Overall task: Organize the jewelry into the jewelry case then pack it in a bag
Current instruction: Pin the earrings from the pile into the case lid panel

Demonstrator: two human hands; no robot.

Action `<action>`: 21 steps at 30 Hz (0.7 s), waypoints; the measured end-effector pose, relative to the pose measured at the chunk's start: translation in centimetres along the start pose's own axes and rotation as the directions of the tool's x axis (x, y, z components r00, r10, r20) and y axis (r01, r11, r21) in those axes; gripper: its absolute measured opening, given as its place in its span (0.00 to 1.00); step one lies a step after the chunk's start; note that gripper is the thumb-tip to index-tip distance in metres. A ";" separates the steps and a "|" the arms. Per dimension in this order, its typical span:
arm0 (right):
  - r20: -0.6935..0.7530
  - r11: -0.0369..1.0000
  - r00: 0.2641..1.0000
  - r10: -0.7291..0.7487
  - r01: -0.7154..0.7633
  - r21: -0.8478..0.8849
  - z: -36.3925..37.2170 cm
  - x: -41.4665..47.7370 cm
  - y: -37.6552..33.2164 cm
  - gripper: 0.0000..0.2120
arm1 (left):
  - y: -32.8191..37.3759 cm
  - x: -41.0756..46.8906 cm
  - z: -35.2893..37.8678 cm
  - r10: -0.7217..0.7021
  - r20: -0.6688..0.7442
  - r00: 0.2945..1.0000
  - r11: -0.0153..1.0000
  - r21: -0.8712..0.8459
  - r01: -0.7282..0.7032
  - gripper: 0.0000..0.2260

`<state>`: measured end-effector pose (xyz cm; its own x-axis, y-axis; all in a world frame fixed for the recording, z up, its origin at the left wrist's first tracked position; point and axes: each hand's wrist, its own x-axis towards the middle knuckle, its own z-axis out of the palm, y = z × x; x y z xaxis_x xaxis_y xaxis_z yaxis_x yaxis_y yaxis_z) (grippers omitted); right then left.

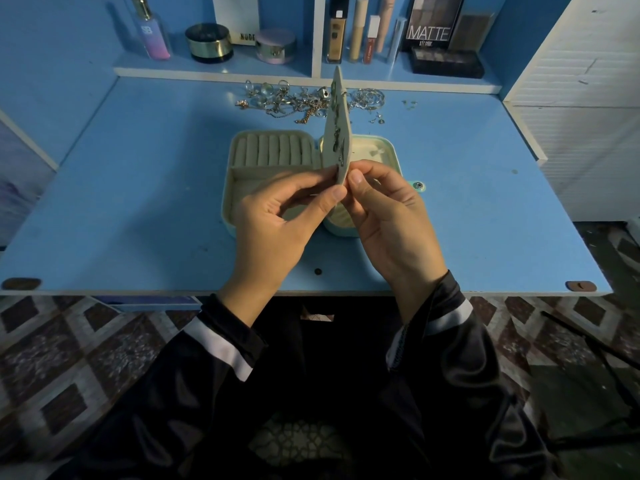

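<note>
An open cream jewelry case [273, 150] with ring rolls lies on the blue desk [138, 202]. Its lid half [377, 150] rests flat to the right. Above the case I hold a thin cream earring panel [337, 133] upright and edge-on, with several earrings pinned to it. My left hand [277, 220] pinches the panel's lower edge from the left. My right hand [388, 216] pinches at the same edge from the right; whether it also holds a small piece I cannot tell. A loose pile of rings, chains and bracelets [311, 98] lies at the desk's back.
A shelf [221, 69] behind the desk carries a perfume bottle [150, 29], round jars [207, 41], tubes and eyeshadow palettes [436, 22]. A few small earrings [410, 103] lie scattered right of the pile. A white cabinet [588, 98] stands at the right.
</note>
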<state>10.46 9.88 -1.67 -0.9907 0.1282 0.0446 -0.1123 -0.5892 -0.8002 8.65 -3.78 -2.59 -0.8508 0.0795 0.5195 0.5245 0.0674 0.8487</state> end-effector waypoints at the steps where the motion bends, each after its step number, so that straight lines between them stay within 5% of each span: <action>1: 0.001 1.000 1.000 -0.001 0.001 -0.006 0.0 0.0 0.0 0.06 | 0.0 0.0 0.0 -0.001 0.000 1.000 1.000 -0.001 0.001 0.11; 21: 0.022 0.981 0.996 -0.081 0.084 -0.177 -0.1 0.1 0.1 0.07 | 0.3 0.0 -0.2 0.010 0.001 1.000 1.000 0.001 -0.010 0.10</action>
<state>10.35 9.90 -1.76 -0.9799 0.1576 0.1226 -0.1794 -0.4257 -0.8869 8.80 -3.97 -2.27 -0.8454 0.0813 0.5279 0.5332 0.0674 0.8433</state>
